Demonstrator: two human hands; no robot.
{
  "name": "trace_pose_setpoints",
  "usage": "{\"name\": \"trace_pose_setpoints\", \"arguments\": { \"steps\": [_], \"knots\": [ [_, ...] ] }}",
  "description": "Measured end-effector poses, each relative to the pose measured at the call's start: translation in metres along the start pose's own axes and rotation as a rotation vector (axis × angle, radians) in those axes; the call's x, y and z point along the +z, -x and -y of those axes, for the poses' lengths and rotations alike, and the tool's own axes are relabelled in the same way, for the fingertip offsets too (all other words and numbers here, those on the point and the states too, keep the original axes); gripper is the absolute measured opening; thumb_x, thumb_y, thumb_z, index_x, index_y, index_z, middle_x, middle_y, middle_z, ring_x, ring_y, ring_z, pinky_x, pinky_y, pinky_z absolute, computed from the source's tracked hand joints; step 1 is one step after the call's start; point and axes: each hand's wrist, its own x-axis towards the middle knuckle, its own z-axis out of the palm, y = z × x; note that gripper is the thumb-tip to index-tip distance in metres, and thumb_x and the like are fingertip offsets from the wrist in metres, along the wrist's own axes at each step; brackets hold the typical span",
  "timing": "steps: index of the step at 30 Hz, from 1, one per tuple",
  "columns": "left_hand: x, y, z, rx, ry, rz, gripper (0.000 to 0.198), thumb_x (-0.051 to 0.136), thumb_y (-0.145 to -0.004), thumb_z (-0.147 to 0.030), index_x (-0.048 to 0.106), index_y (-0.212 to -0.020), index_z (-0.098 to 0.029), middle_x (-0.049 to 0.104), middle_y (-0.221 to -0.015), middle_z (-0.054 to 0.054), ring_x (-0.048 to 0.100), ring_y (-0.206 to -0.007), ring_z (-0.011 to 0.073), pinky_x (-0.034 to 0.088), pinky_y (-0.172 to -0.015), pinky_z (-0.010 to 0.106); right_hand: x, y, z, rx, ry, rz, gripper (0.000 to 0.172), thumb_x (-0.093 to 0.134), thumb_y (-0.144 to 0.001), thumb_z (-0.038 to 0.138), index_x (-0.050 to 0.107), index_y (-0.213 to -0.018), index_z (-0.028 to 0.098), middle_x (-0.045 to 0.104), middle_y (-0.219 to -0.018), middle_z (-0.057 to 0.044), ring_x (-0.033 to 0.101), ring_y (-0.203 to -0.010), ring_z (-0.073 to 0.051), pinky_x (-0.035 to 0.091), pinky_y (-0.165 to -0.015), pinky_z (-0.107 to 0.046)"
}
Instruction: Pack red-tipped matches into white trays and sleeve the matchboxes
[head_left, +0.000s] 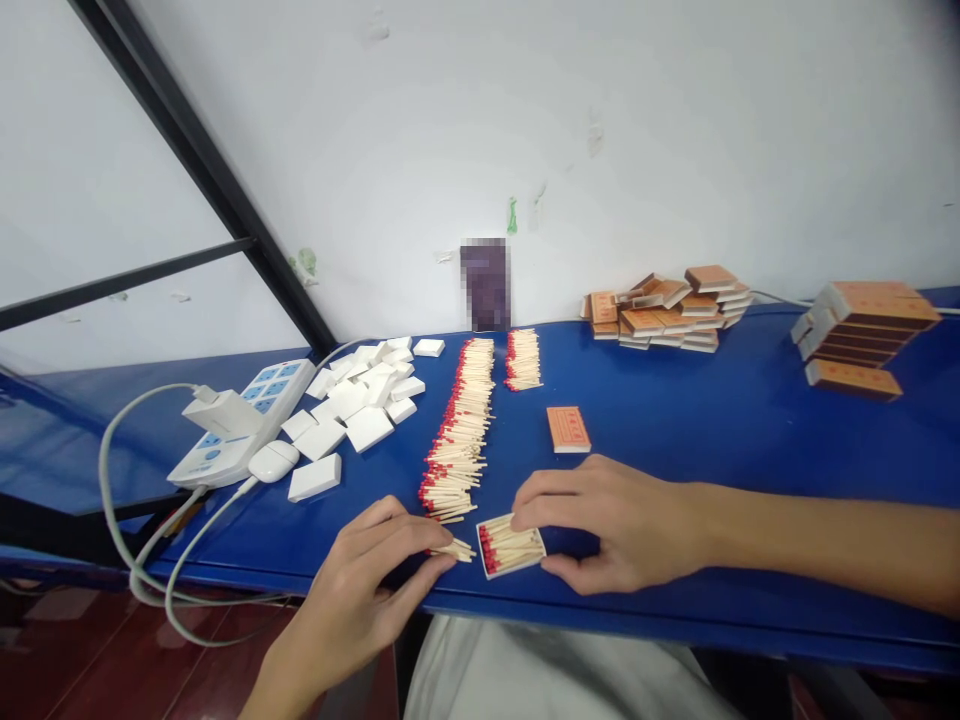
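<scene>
My left hand pinches a few matches between thumb and fingers, just left of a small white tray. That matchbox tray lies on the blue table and holds several red-headed matches. With thumb and fingers, my right hand grips the tray at its right side, fingertips over the far edge. A long row of loose matches stretches away behind the tray, heads to the left. Beyond the right hand lies a single orange matchbox sleeve.
White matchbox trays are heaped at the left, beside a power strip with plugs and cables. A shorter match row lies near the wall. Orange matchboxes are piled at the back right, with a neater stack farther right.
</scene>
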Motion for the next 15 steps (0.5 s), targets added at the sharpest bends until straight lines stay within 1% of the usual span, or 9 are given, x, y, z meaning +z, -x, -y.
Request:
{"name": "trace_pose_setpoints", "arguments": {
  "steps": [7,10,12,15],
  "knots": [
    [0.0019,0.0021,0.0023,0.027,-0.064,-0.042,0.017,0.068,-0.091,-0.012,0.065,-0.106,-0.021,0.074,-0.09,0.0,0.058,-0.075,0.015,0.047,-0.071,0.03,0.0001,-0.0001,0.0006,-0.004,-0.004,-0.003,0.026,0.061,-0.085,0.025,0.063,-0.111,0.019,0.068,-0.111,-0.003,0.066,-0.083,-0.013,0.047,-0.065,-0.024],
    [0.0019,0.0039,0.0032,0.047,-0.071,-0.075,0.021,0.071,-0.09,-0.013,0.065,-0.108,-0.022,0.072,-0.095,0.001,0.062,-0.083,0.0159,0.049,-0.078,0.032,-0.0003,-0.0008,0.0007,-0.006,0.002,0.0,0.026,0.06,-0.086,0.025,0.063,-0.111,0.019,0.068,-0.111,-0.004,0.066,-0.083,-0.013,0.047,-0.066,-0.024],
    [0.0011,0.0056,0.0031,0.03,-0.088,-0.085,0.021,0.071,-0.089,-0.015,0.065,-0.108,-0.023,0.069,-0.098,0.003,0.063,-0.088,0.0171,0.049,-0.081,0.032,-0.0007,-0.0012,0.0009,-0.007,0.003,0.008,0.027,0.059,-0.086,0.025,0.063,-0.111,0.019,0.068,-0.112,-0.005,0.066,-0.082,-0.013,0.047,-0.066,-0.025],
    [-0.0005,0.0074,0.0015,-0.037,-0.139,-0.069,0.024,0.071,-0.089,-0.021,0.064,-0.111,-0.023,0.062,-0.1,0.005,0.06,-0.089,0.0183,0.05,-0.078,0.031,-0.001,-0.0017,0.0012,-0.007,0.0,0.01,0.027,0.059,-0.086,0.025,0.063,-0.111,0.018,0.068,-0.114,-0.006,0.066,-0.08,-0.014,0.047,-0.065,-0.025]
  ]
}}
